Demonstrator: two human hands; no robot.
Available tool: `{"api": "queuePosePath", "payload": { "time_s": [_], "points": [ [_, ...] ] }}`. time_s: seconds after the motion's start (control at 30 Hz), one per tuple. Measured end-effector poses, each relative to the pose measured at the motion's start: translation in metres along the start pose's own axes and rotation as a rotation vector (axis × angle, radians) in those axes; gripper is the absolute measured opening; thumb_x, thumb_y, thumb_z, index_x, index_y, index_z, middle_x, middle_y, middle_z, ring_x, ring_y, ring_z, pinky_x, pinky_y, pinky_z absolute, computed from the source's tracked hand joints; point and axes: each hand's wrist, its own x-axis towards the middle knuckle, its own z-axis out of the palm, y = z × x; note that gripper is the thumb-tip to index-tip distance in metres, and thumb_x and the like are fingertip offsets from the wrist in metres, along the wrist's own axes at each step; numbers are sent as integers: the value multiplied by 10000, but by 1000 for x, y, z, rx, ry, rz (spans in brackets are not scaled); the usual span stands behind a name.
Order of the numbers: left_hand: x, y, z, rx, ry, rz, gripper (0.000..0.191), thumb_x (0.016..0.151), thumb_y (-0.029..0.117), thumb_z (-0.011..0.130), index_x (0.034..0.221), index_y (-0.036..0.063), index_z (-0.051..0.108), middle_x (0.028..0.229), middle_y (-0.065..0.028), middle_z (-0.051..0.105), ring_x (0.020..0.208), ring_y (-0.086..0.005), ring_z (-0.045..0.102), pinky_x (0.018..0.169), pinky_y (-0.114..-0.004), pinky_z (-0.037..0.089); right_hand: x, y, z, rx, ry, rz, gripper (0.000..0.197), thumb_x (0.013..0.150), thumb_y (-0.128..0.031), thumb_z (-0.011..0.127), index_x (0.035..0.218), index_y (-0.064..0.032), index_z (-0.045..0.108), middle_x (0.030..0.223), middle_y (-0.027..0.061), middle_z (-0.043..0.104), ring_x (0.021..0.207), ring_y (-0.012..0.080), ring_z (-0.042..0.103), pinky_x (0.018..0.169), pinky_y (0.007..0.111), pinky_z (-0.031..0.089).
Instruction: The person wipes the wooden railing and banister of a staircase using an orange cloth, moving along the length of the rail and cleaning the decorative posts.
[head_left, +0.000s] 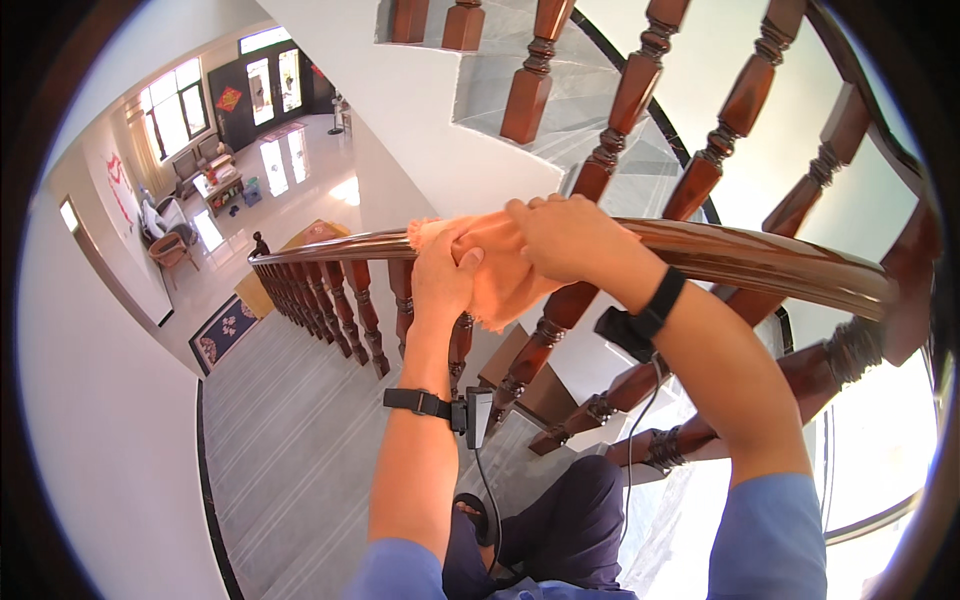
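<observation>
An orange cloth (499, 262) with frayed edges is draped over the polished wooden handrail (750, 259). My left hand (442, 277) holds the cloth's left part, thumb bent over the fabric. To its right, my right hand (566, 232) grips the cloth from above, with its fingers curled over the far side of the rail. The cloth covers the rail between both hands, and its lower edge hangs below the rail on my side. Each wrist carries a black strap with a small device and a cable.
Turned wooden balusters (360, 307) support the rail down the grey marble stairs (300, 465). Another flight (502, 97) rises beyond the rail. A white wall (105, 420) borders the stairs at left. Below lie a dark patterned mat (223, 330), a wicker chair (171, 250) and a low table (221, 187).
</observation>
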Motion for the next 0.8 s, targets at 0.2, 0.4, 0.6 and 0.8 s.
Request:
{"api": "queuePosePath", "payload": {
  "time_s": [0.2, 0.4, 0.6, 0.8],
  "points": [
    [-29, 79, -1, 199, 55, 237, 244, 865, 223, 757, 1002, 23, 734, 1146, -167, 627, 1108, -387, 585, 974, -467, 474, -92, 37, -36, -316, 690, -119, 64, 725, -124, 680, 717, -64, 659, 884, 89, 551, 913, 276, 549, 812, 367, 442],
    [-87, 99, 34, 82, -40, 108, 253, 838, 208, 774, 961, -10, 740, 1108, -179, 597, 1135, -373, 549, 947, -473, 480, -149, 33, 4, -257, 775, -59, 83, 777, -121, 646, 819, -57, 614, 965, 120, 622, 813, 283, 632, 711, 379, 497],
    [-95, 86, 52, -316, -197, 10, 440, 903, 164, 738, 1286, -15, 614, 1345, -178, 574, 1240, -345, 570, 1085, -433, 449, -161, 15, 66, 252, 845, 194, 223, 833, -128, 707, 1038, -63, 645, 1019, 127, 697, 808, 337, 707, 707, 446, 567],
    [-93, 71, 65, -330, -150, 215, 576, 974, 232, 663, 1465, 25, 446, 1426, -251, 549, 1315, -405, 546, 1105, -422, 426, -122, -9, 95, 1350, 918, 457, 450, 913, -30, 597, 1353, 56, 551, 1195, 162, 665, 1098, 217, 642, 959, 325, 510]
  ]
}}
